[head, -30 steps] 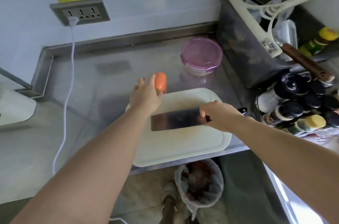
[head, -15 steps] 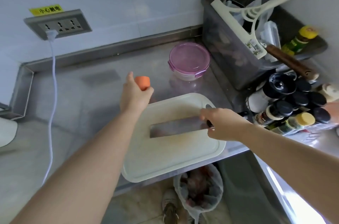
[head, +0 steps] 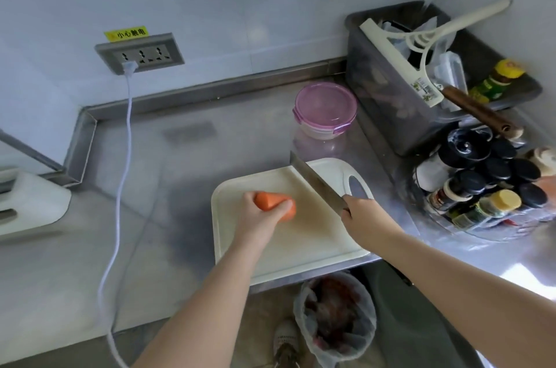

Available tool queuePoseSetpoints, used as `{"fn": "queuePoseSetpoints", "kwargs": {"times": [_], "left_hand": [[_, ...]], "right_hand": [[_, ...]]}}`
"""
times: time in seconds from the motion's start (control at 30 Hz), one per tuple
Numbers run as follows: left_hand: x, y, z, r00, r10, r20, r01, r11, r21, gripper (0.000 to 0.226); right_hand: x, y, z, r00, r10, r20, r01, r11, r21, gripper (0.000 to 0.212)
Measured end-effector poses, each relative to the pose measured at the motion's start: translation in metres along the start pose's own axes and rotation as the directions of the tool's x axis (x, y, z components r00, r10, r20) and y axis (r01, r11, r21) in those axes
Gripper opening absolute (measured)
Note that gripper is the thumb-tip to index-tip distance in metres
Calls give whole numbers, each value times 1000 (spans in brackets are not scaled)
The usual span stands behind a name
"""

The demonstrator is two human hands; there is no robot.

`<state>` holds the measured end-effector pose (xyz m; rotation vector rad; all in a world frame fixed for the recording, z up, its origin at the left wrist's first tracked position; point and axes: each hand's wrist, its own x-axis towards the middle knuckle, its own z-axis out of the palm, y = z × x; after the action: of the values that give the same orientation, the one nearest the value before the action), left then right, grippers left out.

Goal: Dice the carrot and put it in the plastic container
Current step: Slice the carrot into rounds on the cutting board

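An orange carrot point(head: 270, 202) lies on the white cutting board point(head: 304, 247), pinned down by my left hand point(head: 258, 217), which is shut on it. My right hand point(head: 365, 221) grips the handle of a cleaver point(head: 316, 179); its blade is lifted off the board and points away toward the back, right of the carrot. The plastic container point(head: 325, 111), round with a purple clip-on lid that is closed, stands on the steel counter just behind the board.
A grey bin point(head: 391, 102) with a squeegee and utensils stands at the back right, with spice bottles point(head: 487, 187) in front of it. A white cable point(head: 126, 138) runs from the wall socket point(head: 140, 56) down the counter. A lined waste bin point(head: 335, 316) sits on the floor below.
My left hand brought the carrot from above the counter down onto the board. My right hand lifted the cleaver from lying flat and turned its blade away from me.
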<state>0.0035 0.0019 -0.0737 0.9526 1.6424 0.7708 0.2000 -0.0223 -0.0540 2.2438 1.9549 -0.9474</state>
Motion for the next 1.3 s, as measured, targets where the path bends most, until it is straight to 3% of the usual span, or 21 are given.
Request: {"fn": "queuePoseSetpoints", "kwargs": {"times": [0.17,0.3,0.37,0.43,0.53,0.63,0.8,1.07,1.3], "left_hand": [[-5,-12,5,980,193,53,-201,938,283,50],[-3,-19,-15,926,313,212,-376,712,593,64],[-4,-19,-19,899,318,300,-436,605,666,64],[-5,-16,-18,897,289,334,-441,565,697,64],[-6,-12,-11,915,233,330,-403,591,699,65],[-7,-11,-5,906,264,332,-422,635,647,65],[-11,-11,3,930,270,250,-368,672,643,64],[-15,-13,9,949,261,176,-309,676,669,57],[-14,-11,11,956,242,167,-290,689,664,54]], "right_hand": [[2,0,10,1000,22,20,-21,999,-47,12],[-4,-4,14,999,-17,31,24,973,-230,30],[-4,-3,17,999,-39,-1,37,965,-261,33],[-1,0,21,999,-34,-12,30,968,-249,35],[5,4,25,999,-31,-19,26,977,-210,38],[12,5,20,999,-33,-7,31,982,-187,32],[-1,-3,4,988,-114,-100,82,957,-279,19],[-40,-18,1,972,-235,-14,223,939,-262,43],[-42,-21,2,968,-250,-2,242,941,-238,47]]}}
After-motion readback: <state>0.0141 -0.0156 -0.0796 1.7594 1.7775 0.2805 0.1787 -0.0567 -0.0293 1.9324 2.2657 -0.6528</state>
